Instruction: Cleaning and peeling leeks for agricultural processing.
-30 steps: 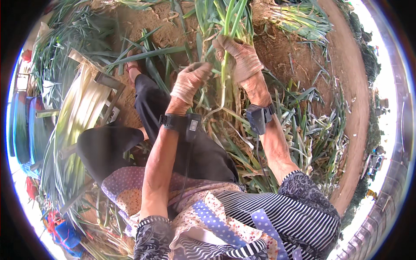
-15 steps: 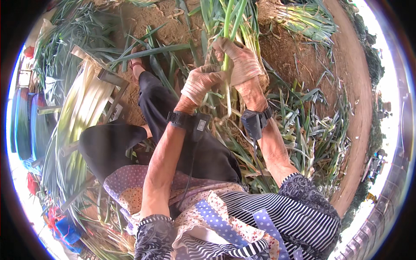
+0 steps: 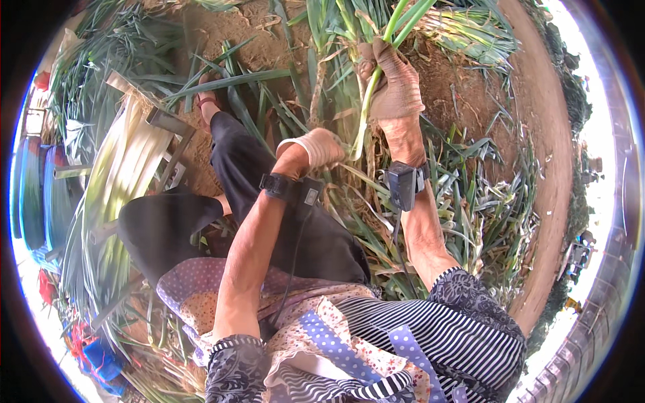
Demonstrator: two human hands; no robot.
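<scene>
Worn are pale gloves (image 3: 398, 94), black wrist boxes (image 3: 402, 187), a striped top (image 3: 430, 326) and black trousers (image 3: 309, 242)

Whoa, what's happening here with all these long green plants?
A person in pale work gloves is handling a long green stalk. It is in the grip of the right hand, its leaves pointing up and away. The left hand is closed near the stalk's lower end; whether it touches it is hard to tell. Loose leaves lie heaped by the right forearm, and a bundle of pale stalks is off to the left.
</scene>
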